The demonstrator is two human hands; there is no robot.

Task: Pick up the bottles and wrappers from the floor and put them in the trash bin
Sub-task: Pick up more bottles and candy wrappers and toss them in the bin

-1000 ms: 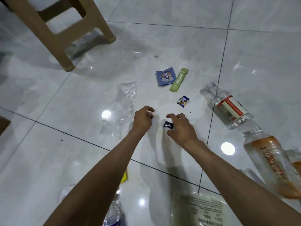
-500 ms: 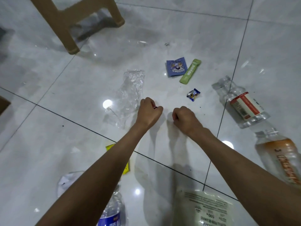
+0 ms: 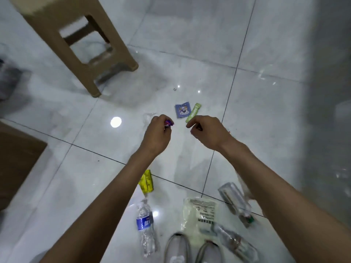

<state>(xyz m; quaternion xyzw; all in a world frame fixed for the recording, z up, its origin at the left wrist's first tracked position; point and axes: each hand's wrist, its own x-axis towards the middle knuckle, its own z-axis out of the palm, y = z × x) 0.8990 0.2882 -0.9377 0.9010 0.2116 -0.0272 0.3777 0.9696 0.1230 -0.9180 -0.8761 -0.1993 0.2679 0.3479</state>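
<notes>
Glossy tiled floor [image 3: 266,44]: left hand [image 3: 157,133] fingers pinch a purple wrapper [image 3: 168,123]; right hand [image 3: 209,132] fingers curled, contents hidden.

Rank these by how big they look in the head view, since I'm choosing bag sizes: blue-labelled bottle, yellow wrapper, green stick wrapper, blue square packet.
1. blue-labelled bottle
2. yellow wrapper, though it lies nearer the camera
3. green stick wrapper and blue square packet: too alike to rank

Both forearms reach up from the bottom edge toward frame centre. Left hand [image 3: 158,132] fingers curled, pinching something small. Right hand [image 3: 208,131] fingers curled, contents unclear.
</notes>
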